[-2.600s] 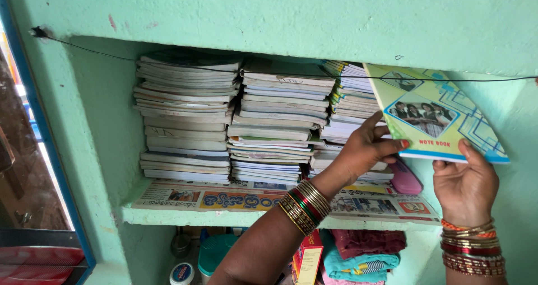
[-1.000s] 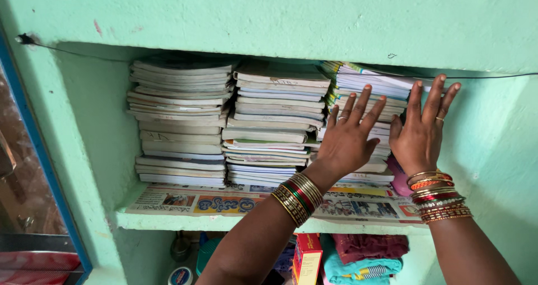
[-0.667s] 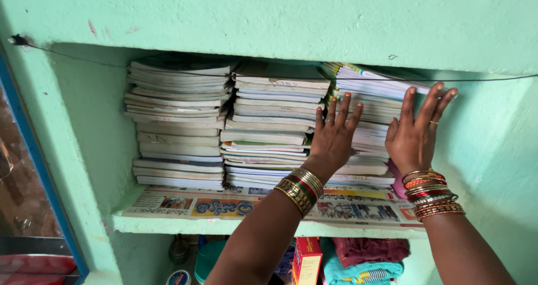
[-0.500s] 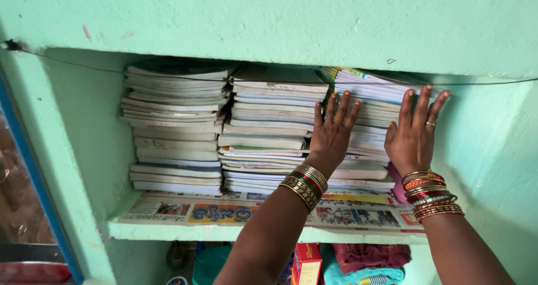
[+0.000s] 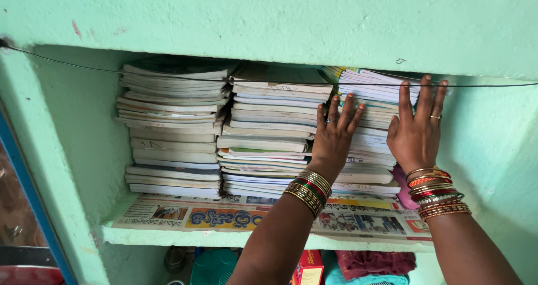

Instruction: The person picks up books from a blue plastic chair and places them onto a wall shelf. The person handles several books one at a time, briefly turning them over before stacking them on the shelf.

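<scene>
While notebook is now shelved | left hand (image 5: 332,139), right hand (image 5: 416,135) flat, open, pressing right stack (image 5: 370,122)

**My Hands and Bangles**

Both my forearms are bare, no sleeves in sight. My left hand (image 5: 332,142) has a thick stack of bangles (image 5: 307,191) at the wrist: gold ones at the edges, with red and green bands in the middle. A thin ring sits on one finger. My right hand (image 5: 416,139) carries a longer stack of bracelets (image 5: 438,195), gold, orange, red and a beaded row, plus a gold ring (image 5: 434,117). My nails are painted reddish-orange.
</scene>
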